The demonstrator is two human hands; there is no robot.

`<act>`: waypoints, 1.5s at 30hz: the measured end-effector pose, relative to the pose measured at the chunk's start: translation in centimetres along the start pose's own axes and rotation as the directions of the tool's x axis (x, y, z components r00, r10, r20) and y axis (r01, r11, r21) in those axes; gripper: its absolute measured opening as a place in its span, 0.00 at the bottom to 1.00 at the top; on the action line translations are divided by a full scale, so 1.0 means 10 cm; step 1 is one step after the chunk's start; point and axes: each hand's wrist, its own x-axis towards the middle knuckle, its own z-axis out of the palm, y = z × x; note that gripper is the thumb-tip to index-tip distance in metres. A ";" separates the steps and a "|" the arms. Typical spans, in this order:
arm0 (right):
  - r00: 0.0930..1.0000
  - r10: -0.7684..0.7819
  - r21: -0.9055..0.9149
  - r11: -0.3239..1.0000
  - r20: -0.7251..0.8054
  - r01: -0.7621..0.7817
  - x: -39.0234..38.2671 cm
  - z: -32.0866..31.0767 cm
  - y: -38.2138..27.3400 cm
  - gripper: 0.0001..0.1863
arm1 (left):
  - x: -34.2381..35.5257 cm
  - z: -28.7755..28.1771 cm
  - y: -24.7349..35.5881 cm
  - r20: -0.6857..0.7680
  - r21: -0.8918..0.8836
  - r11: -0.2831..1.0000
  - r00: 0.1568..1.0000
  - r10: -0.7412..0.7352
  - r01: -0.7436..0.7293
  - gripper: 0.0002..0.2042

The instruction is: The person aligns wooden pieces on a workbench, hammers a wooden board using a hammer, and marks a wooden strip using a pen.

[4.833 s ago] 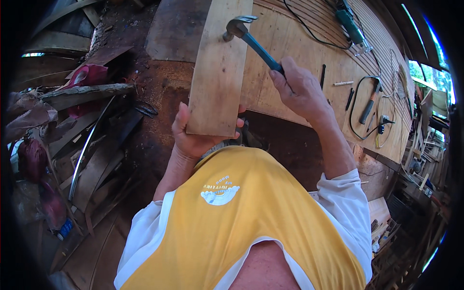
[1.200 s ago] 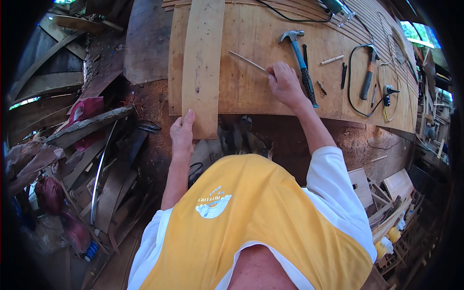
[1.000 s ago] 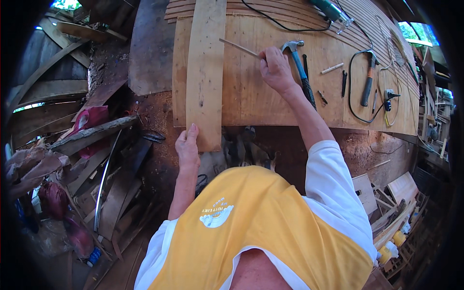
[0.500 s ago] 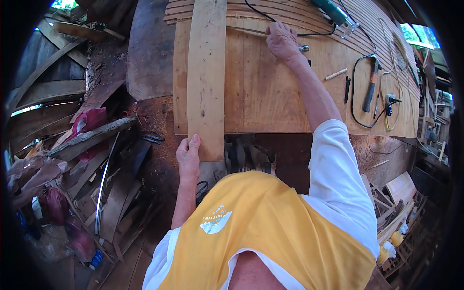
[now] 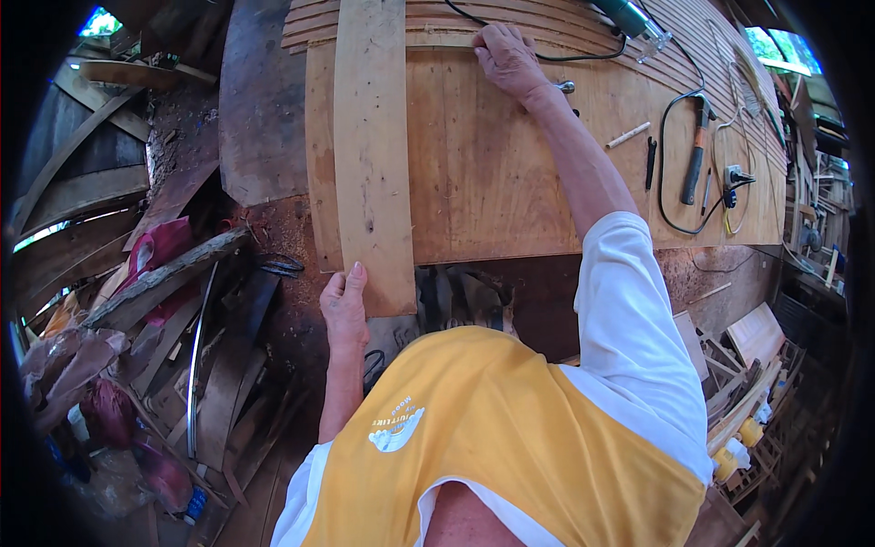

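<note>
My left hand [image 5: 346, 305] grips the near left edge of a long pale board [image 5: 372, 155], which lies lengthwise on the wooden workbench [image 5: 483, 182] and overhangs its front edge. Beyond it to the right, my right hand [image 5: 506, 59] has its fingers curled on a thin wooden stick [image 5: 442, 37] at the edge of the grooved slats [image 5: 711, 46]. A hammer [image 5: 565, 87] lies mostly hidden under my right forearm. Farther right are an orange-and-black hammer [image 5: 694, 159], a short pale dowel [image 5: 627, 133] and a slim black tool [image 5: 650, 164].
A green power tool [image 5: 629, 25] with a black cord sits at the back of the bench. A power plug [image 5: 738, 182] lies at the right. Scrap wood [image 5: 155, 292] and pink bags [image 5: 150, 251] crowd the left. More wood pieces [image 5: 756, 342] are stacked at lower right.
Earlier my right hand held the blue-handled hammer over the board; later the hammer lay on the bench and that hand held the stick. Since then it has moved forward to the slats.
</note>
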 end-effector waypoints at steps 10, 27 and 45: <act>0.999 -0.026 0.024 0.999 -0.019 0.026 0.02 -0.03 -0.02 0.07 | -0.06 0.04 -0.13 0.058 0.665 0.679 0.929 0.366 -0.309 0.27; 0.999 -0.021 0.060 0.998 0.029 0.019 -0.02 -0.09 0.04 0.07 | -0.14 0.09 -0.09 0.163 0.667 0.606 0.878 0.449 -0.433 0.26; 0.998 -0.056 0.084 0.995 0.007 0.055 0.01 -0.05 0.04 0.06 | -0.11 0.12 -0.08 0.084 0.597 0.704 0.903 0.422 -0.384 0.26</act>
